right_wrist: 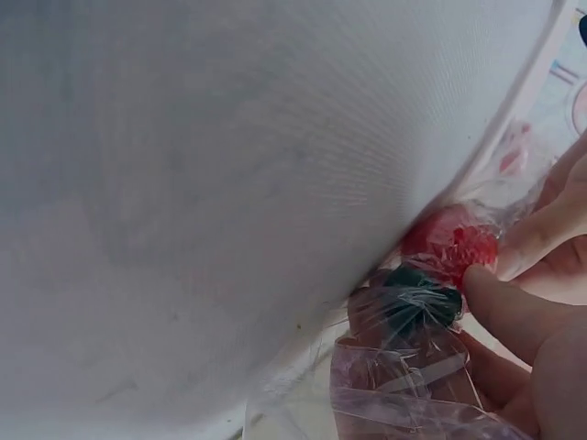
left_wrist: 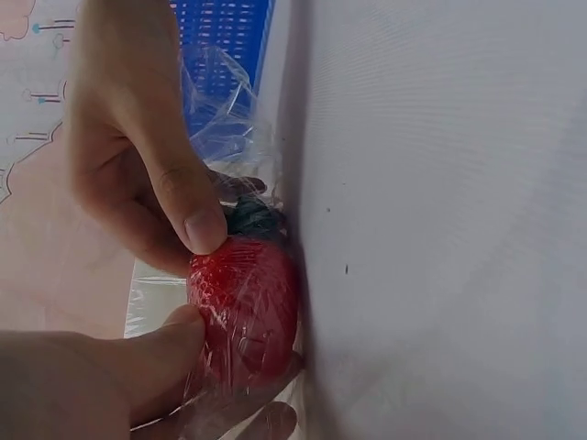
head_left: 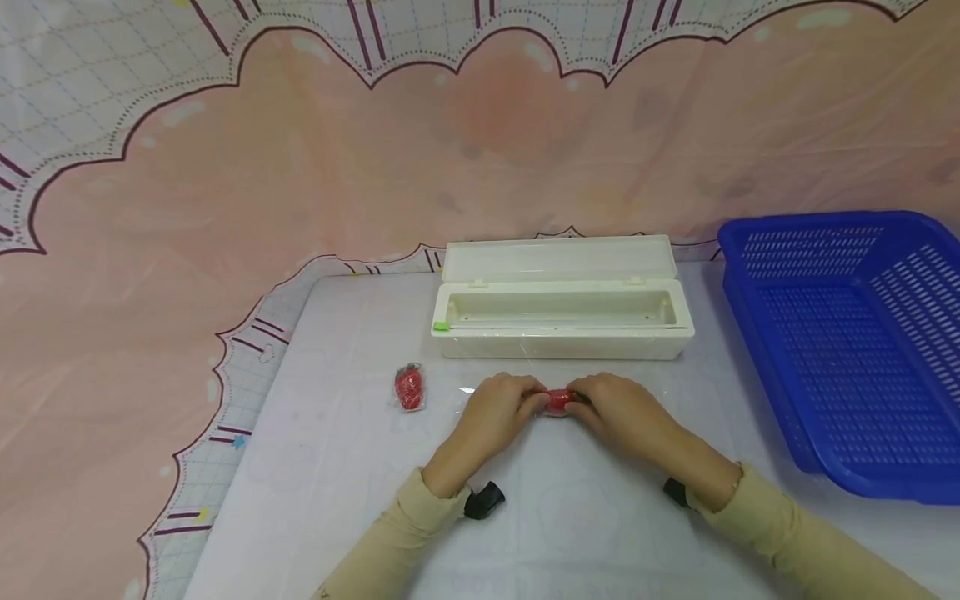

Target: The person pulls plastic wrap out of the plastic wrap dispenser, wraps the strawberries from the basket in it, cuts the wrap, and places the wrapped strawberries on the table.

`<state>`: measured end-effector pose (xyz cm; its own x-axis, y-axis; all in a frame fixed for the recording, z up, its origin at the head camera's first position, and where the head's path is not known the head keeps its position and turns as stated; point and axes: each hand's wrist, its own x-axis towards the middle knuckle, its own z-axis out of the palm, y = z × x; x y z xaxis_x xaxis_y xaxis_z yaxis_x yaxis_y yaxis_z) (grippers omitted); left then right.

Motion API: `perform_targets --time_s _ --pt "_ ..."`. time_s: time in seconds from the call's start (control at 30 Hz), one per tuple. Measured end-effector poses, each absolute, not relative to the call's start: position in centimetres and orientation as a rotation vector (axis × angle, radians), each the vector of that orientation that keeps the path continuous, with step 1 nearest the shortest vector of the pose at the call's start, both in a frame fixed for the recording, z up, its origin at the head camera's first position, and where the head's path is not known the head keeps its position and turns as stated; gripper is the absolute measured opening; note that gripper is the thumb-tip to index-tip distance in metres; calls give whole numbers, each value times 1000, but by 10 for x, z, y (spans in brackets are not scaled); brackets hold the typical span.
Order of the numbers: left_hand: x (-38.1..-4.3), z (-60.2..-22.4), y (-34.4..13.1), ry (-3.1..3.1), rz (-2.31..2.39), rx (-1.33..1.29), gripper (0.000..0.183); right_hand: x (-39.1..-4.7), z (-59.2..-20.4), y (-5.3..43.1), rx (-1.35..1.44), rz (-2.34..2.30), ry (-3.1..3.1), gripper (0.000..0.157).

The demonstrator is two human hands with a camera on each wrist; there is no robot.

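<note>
Between both hands, low over the white table, is a red strawberry (head_left: 557, 402) with green leaves, covered in clear plastic wrap (left_wrist: 220, 101). My left hand (head_left: 495, 408) pinches its lower red end, thumb on the near side. At the leafy end, the thumb and fingers of my right hand (head_left: 622, 412) grip the fruit through the film. Loose, crinkled film stands out past the leaves in both wrist views. To the left on the table lies another strawberry (head_left: 409, 387), also in clear wrap.
Just behind the hands stands a long white cling film box (head_left: 562, 344) with its lid raised and a small green tab at its left end. A blue plastic basket (head_left: 757, 400) occupies the right side. A patterned curtain hangs behind the table (head_left: 315, 467).
</note>
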<state>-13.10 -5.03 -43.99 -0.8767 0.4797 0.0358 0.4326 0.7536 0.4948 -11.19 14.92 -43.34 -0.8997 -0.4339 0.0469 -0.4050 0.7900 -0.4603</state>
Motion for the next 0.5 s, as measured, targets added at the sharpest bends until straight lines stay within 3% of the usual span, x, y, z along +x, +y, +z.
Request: perform_targets --time_s 0.5 --pt "-135 -437 -45 2863 784 657 22 -118 -429 147 -652 -694 2947 20"
